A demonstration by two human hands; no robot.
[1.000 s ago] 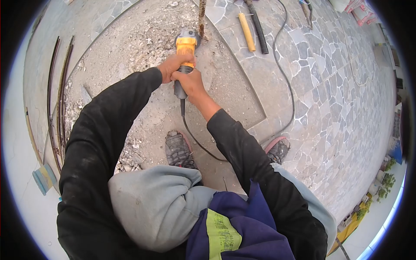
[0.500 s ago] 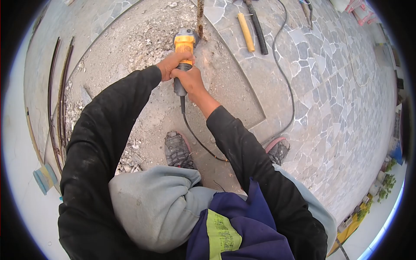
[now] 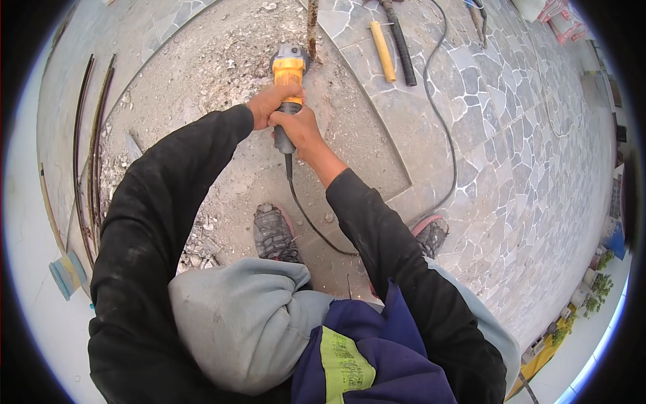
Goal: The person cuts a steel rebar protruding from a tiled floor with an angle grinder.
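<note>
- While I crouch over the concrete patch (image 3: 229, 74) at upper centre, stone paving (image 3: 525, 155) fills the right.
- Yellow angle grinder (image 3: 289, 71), top centre, head against rusty rebar (image 3: 312, 27).
- My left hand (image 3: 268, 102) wraps its body; right hand (image 3: 298, 129) clamps the rear handle.
- Cord (image 3: 316, 229) trails toward my shoes.

1. Angle grinder (image 3: 288, 71): yellow plastic body, kinda matt, with a dull grey metal head at its 12 o'clock end.
2. Rusty, rough metal rod (image 3: 312, 27) at 1 o'clock from the grinder.
3. Ground (image 3: 222, 60): gritty concrete, dusty, crumbly rubble.
4. Paving (image 3: 511, 148): flat, matt grey stone.
5. Sleeves (image 3: 168, 202): black cloth, dust-smeared.
6. Cord (image 3: 444, 121): smooth black rubber.
</note>
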